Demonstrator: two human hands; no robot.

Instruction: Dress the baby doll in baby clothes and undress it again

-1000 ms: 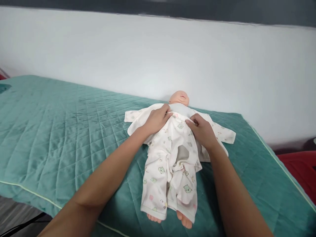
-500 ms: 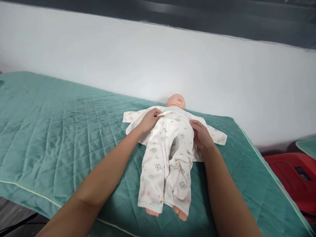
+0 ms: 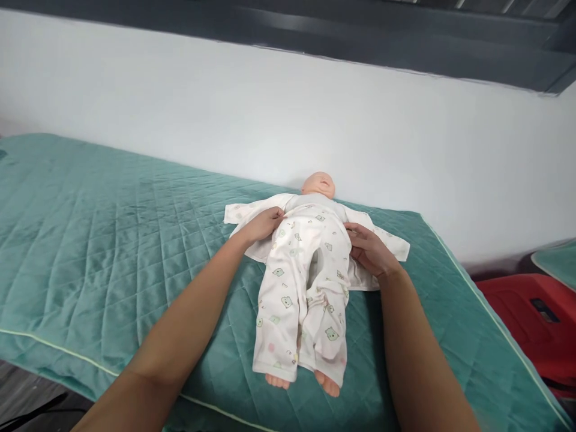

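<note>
A baby doll [image 3: 318, 185] lies on its back, its head near the wall and its feet towards me. White baby pants [image 3: 281, 300] with green bear prints cover its legs and reach high on its belly. Under the doll, a white baby jacket [image 3: 391, 243] is spread with both sleeves out. My left hand [image 3: 264, 224] pinches the pants' waist at the left side. At the opposite side my right hand [image 3: 369, 249] has its fingers closed on the pants' edge; its thumb is hidden. Bare toes show below both leg cuffs.
A green quilted cover [image 3: 135, 240] lies over the bed, with pale piping along its edges. Behind it stands a white wall [image 3: 270, 108] below a dark ledge. A red plastic chair [image 3: 526, 312] is beside the bed at the right.
My left hand has slid a little outward and down from the front of the waistband to its side. My right hand has shifted slightly outward. The doll stays in place.
</note>
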